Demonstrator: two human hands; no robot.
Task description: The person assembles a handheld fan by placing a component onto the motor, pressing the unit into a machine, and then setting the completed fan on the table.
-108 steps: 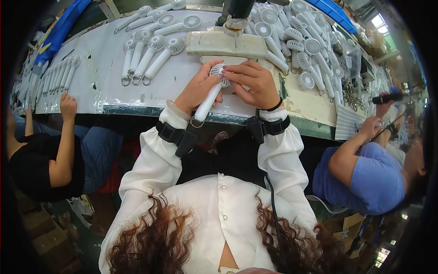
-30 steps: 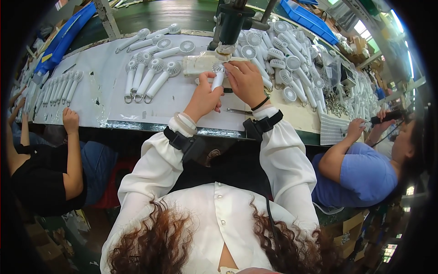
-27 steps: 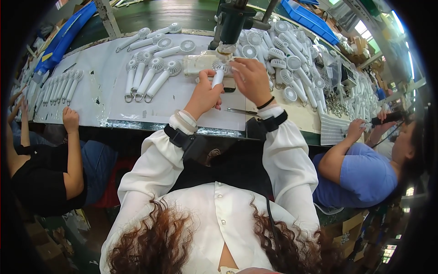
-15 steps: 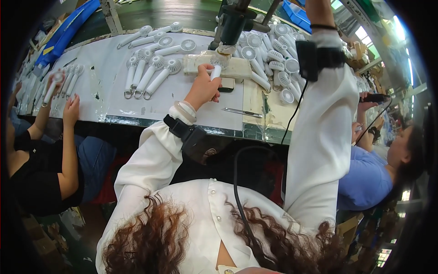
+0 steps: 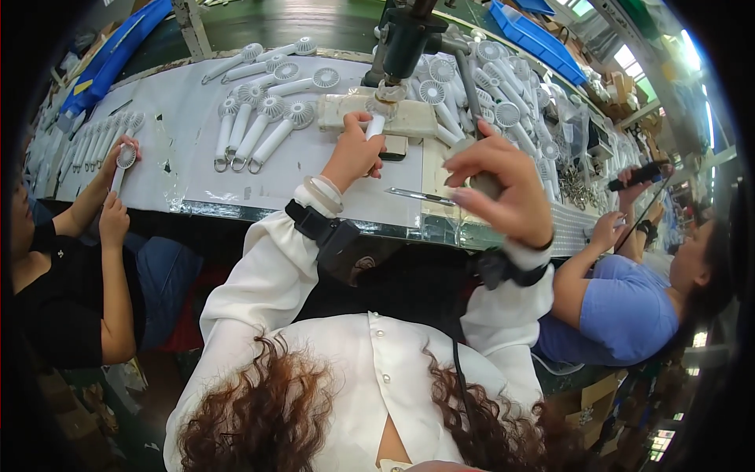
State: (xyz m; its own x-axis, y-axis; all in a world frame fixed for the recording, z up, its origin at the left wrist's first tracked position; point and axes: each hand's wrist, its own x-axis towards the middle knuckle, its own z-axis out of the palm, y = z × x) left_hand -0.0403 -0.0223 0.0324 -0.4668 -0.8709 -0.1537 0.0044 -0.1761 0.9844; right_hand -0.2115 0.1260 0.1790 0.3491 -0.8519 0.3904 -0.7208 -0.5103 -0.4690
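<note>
Two large blue trays show, one at the upper left point(image 5: 110, 67) and one at the upper right point(image 5: 543, 46); what they hold cannot be told. One open cardboard box point(image 5: 602, 397) sits at the lower right, its contents unclear.

On the counter point(image 5: 303, 177), one white hand fan point(image 5: 376, 125) has its head under the tip of a dark green press point(image 5: 403, 49), near a pale block point(image 5: 417, 118). The left hand point(image 5: 355, 157) pinches that fan's handle between thumb and fingers. The right hand point(image 5: 503, 182), blurred, curls its fingers around one greyish knob point(image 5: 487, 186).

Four fans point(image 5: 271, 141) lie side by side left of the press, their rings toward the near edge; several more point(image 5: 314, 82) overlap behind them. Right of the press is a heap of fans point(image 5: 507, 114), too tangled to count. One slim metal tool point(image 5: 417, 195) lies between the two hands.

At the left, a co-worker's hands point(image 5: 114, 224) hold one fan, near a row of others point(image 5: 98, 145); at the right, another person holds one black tool point(image 5: 638, 175).
</note>
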